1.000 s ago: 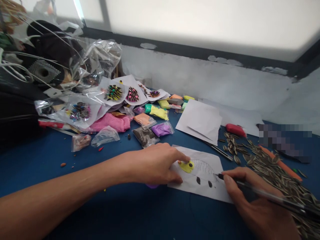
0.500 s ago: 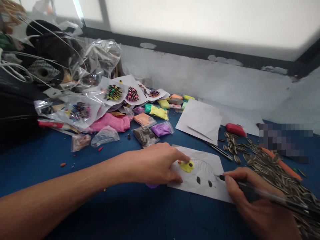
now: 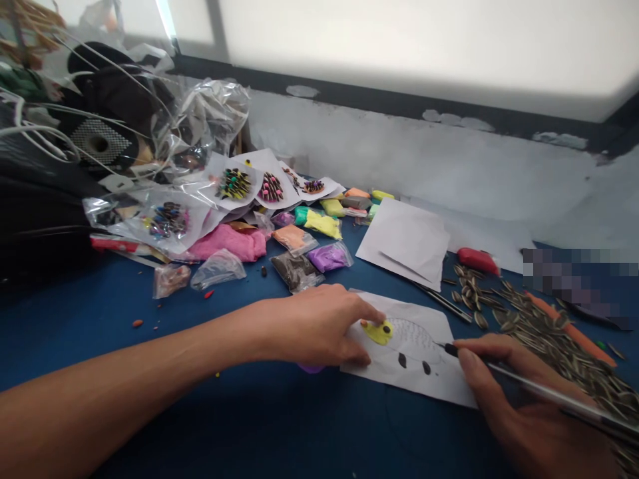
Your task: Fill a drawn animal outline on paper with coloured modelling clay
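Observation:
My left hand (image 3: 314,326) rests on a small white sheet of paper (image 3: 452,389). Its index finger reaches the top of a yellow fish-head shape (image 3: 378,332) with a dark eye, and the thumb presses the sheet's left side. My right hand (image 3: 534,432) grips a pen (image 3: 542,386) with a clear barrel and black grip. The pen's tip meets the paper at the right end of a drawn fish body (image 3: 409,334) filled with scale marks. Below the body sit two dark seed-like pieces (image 3: 402,360).
Sunflower seeds (image 3: 544,339) lie heaped on the right around an orange strip (image 3: 574,330). Bagged coloured clay (image 3: 329,256), stacked white paper (image 3: 404,239) and another pen (image 3: 449,306) lie behind. Seed pieces on paper (image 3: 234,183) and plastic bags (image 3: 210,113) occupy the left back.
The pen tip has moved slightly up the paper near the fish's rear end. My left hand keeps its place on the sheet. The whole view has shifted a little.

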`<state>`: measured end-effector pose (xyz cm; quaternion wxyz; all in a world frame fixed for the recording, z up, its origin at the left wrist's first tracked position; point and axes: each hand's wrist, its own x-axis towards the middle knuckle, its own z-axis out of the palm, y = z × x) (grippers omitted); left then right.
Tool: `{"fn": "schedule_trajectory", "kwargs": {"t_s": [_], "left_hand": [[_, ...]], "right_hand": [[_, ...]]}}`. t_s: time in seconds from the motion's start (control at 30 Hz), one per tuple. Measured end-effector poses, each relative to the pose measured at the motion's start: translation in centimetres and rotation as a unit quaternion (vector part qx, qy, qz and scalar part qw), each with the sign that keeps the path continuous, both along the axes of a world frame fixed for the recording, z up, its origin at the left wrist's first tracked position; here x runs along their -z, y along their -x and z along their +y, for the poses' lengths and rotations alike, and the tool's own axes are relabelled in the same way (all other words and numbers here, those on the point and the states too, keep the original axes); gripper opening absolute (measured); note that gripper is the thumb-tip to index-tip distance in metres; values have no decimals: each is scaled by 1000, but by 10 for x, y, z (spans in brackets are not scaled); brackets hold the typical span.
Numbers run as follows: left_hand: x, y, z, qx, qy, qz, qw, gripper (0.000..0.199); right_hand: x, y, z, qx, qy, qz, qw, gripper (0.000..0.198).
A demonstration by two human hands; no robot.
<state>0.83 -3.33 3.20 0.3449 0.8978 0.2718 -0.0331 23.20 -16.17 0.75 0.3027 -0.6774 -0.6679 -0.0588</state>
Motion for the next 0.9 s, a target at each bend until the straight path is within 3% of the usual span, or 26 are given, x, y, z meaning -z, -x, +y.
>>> {"fn": "schedule_trajectory", "kwargs": {"t_s": [0.4, 0.9], "left_hand": [[1, 1, 1, 5, -16, -7, 1000, 59], [1, 1, 1, 3, 4, -11, 1000, 60]], "right_hand": [[2, 21, 4, -76, -8, -48, 996, 5], [8, 23, 9, -103, 16, -24, 994, 3]]}}
